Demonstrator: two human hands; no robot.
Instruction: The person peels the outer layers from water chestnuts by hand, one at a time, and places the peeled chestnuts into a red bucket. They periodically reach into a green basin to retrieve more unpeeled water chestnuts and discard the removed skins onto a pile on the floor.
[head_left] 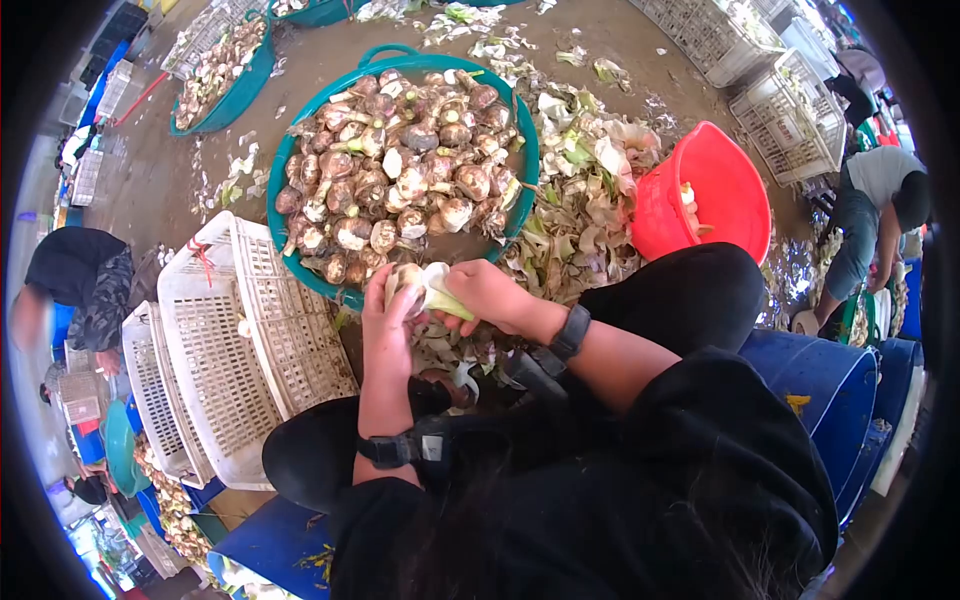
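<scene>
Near the lower rim of a round green tub (pixel 530 130) full of brown bulbs (pixel 352 232), both my hands meet over one bulb. My left hand (pixel 388 320) has its fingers wrapped round the whitish bulb (pixel 404 280). My right hand (pixel 490 298) pinches a pale green and white outer leaf (pixel 440 292) at the bulb's side. Peeled leaves (pixel 575 215) lie heaped on the ground to the right of the tub. A red bucket (pixel 735 180), tipped toward me, holds a few pale pieces, partly hidden by its wall.
White plastic crates (pixel 215 350) stand at the left, beside my knee. Blue barrels (pixel 815 375) are at the right. Another green tub of bulbs (pixel 262 75) is at the upper left. One person (pixel 75 270) is at the left, another (pixel 885 190) bends at the right.
</scene>
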